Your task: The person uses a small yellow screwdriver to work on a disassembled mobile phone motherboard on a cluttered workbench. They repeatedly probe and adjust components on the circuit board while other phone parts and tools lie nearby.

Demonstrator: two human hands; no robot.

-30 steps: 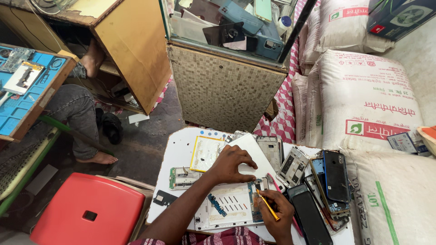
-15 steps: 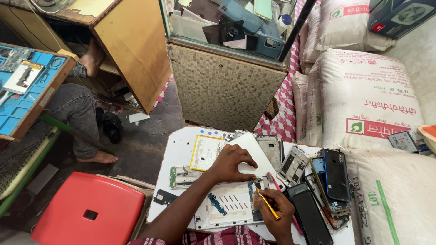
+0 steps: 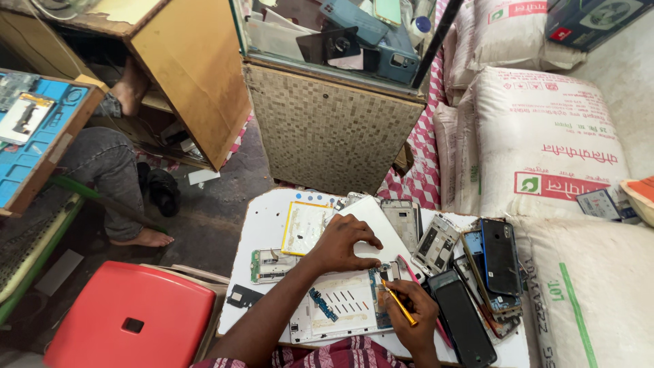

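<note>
the right hand (image 3: 414, 315) pinches a thin yellow tool (image 3: 398, 304) over the opened phone (image 3: 340, 305) on the white bench (image 3: 262, 221), while the left hand (image 3: 344, 242), fingers spread, presses it flat; it looks light, rigid and fragile, best held by its edges.

One head-worn camera looks steeply down from close above the white table (image 3: 262, 225), floor and sacks (image 3: 545, 136) filling the edges

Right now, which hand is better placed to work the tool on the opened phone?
Right hand: it already grips the yellow tool, tip at the opened phone. Left hand rests flat, bracing it.
</note>
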